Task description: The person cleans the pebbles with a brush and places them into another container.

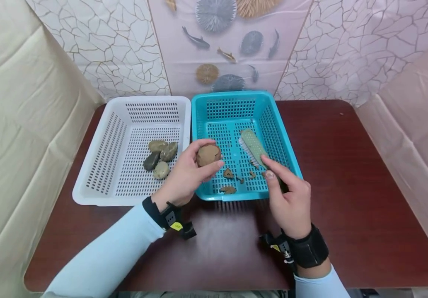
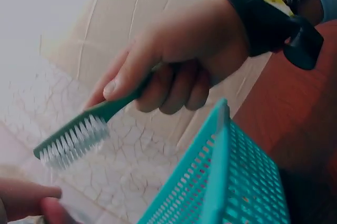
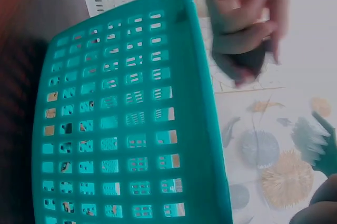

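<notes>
A round, brown, mud-crusted stone (image 1: 208,155) is held by my left hand (image 1: 184,176), thumb on the near side and fingers around the far side, over the left part of the teal basket (image 1: 197,120). My right hand (image 1: 292,203) grips the handle of a green brush (image 1: 254,145), index finger stretched along it. In the left wrist view, the brush's white bristles (image 2: 73,142) face down, near the left fingertips. They are apart from the stone in the head view. The right wrist view shows the stone (image 3: 247,61) dark and blurred in the left fingers.
Brown crumbly pieces (image 1: 228,189) lie on the teal basket's floor. Close on its left stands a white basket (image 1: 98,165) with several smooth stones (image 1: 158,145) grouped at its right side. Both baskets sit on a dark red table (image 1: 351,186) against a patterned backdrop.
</notes>
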`<state>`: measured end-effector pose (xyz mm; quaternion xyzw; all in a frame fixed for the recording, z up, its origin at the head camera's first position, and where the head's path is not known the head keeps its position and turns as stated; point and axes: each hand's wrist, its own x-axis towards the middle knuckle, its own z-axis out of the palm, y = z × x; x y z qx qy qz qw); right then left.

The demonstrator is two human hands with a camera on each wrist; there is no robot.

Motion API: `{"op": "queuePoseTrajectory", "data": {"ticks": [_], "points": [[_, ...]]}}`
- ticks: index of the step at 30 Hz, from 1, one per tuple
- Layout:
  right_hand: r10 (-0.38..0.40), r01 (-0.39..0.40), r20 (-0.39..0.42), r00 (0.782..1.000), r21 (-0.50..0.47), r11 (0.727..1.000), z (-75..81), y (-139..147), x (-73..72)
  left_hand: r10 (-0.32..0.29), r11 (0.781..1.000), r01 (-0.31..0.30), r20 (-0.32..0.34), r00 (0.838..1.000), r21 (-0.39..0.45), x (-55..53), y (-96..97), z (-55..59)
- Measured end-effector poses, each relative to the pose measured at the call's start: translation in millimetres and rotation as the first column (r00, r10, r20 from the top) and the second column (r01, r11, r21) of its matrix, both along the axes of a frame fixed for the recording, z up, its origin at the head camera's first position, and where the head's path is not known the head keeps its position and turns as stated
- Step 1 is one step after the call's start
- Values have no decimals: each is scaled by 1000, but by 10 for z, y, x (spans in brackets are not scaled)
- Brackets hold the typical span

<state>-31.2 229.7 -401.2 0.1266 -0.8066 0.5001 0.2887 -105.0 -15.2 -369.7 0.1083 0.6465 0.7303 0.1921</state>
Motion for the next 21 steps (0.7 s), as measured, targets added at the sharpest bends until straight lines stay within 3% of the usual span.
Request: {"op": "queuePoseTrajectory", "data": {"ticks": [2, 7, 10, 14, 18, 19, 21], "points": [[26, -26, 5, 1000, 29, 999, -7, -10, -10, 17, 1000, -17, 20, 1000, -6, 8, -14, -76], [104, -102, -9, 995, 135, 986, -25, -72, -17, -4, 1000, 3, -37, 999, -13, 56, -44, -207], [123, -120, 1, 992, 221, 968, -27, -90, -33, -18, 999, 20, -52, 998, 31, 109, -17, -234], [18, -48, 87, 996, 365, 930, 15, -36, -104, -24, 994, 25, -8, 1000, 110, 141, 33, -233], [-110, 42, 118, 987, 470, 882, 109, 20, -157, -39, 994, 41, -25, 999, 100, 125, 11, -196], [-111, 51, 103, 989, 464, 884, 141, 17, -151, -42, 995, 46, -41, 998, 83, 112, -2, -190], [-41, 10, 69, 997, 400, 916, 200, -7, -120, -46, 997, 50, -69, 997, 56, 88, -25, -183]]}}
